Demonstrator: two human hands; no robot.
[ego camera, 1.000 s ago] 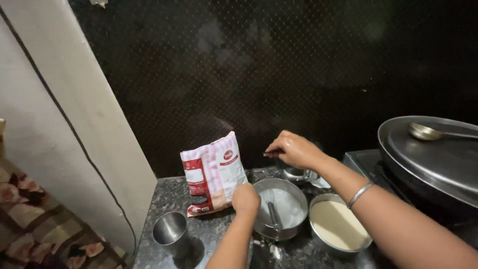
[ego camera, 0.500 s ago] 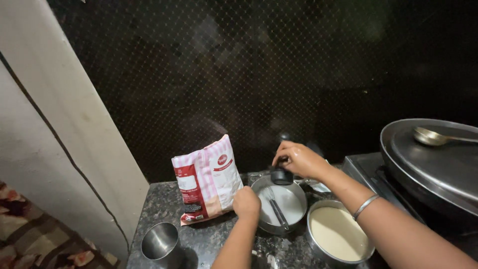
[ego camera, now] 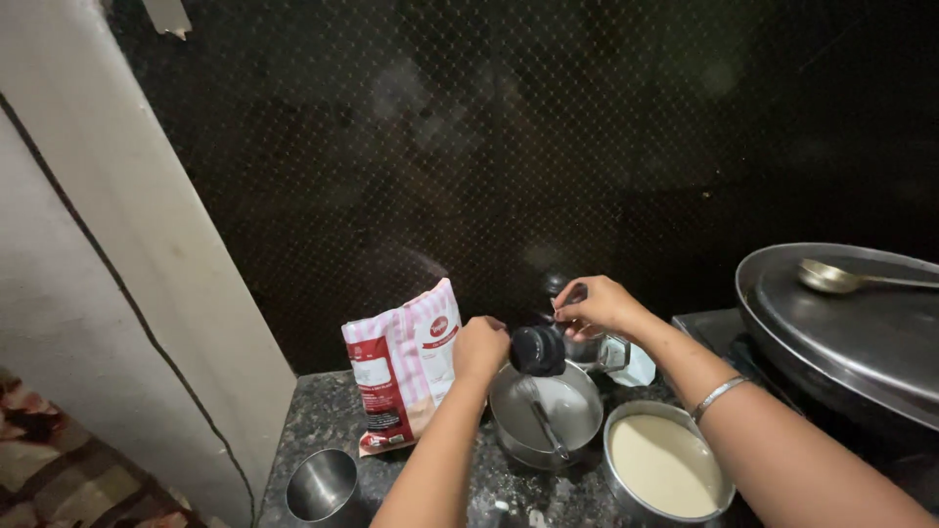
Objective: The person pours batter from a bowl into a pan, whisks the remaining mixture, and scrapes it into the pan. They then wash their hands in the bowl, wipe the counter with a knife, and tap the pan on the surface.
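**Two hands on a black jar above the steel pan**

From my remote seat I see the left hand (ego camera: 479, 347) closed around a small black jar (ego camera: 537, 350), tipped on its side just above the steel pan (ego camera: 577, 430). The right hand (ego camera: 599, 305) sits at the jar's far end, fingers pinched together there; whether they grip a lid or a pinch of the contents, I cannot tell. The jar hangs over the pan's near rim, clear of the counter. I judge it light and rigid, its smooth dark wall likely slippery, so the sound hold is round the body, as the left hand has it. A spoon (ego camera: 544, 427) lies inside the pan. To the right, touching it or nearly so, stands a pot of pale batter (ego camera: 665, 464). A red-and-pink striped packet (ego camera: 403, 362) leans upright to the left, a steel tumbler (ego camera: 321, 484) in front of it. A wide steel lid (ego camera: 851, 332) carries a ladle (ego camera: 831, 277) at far right.
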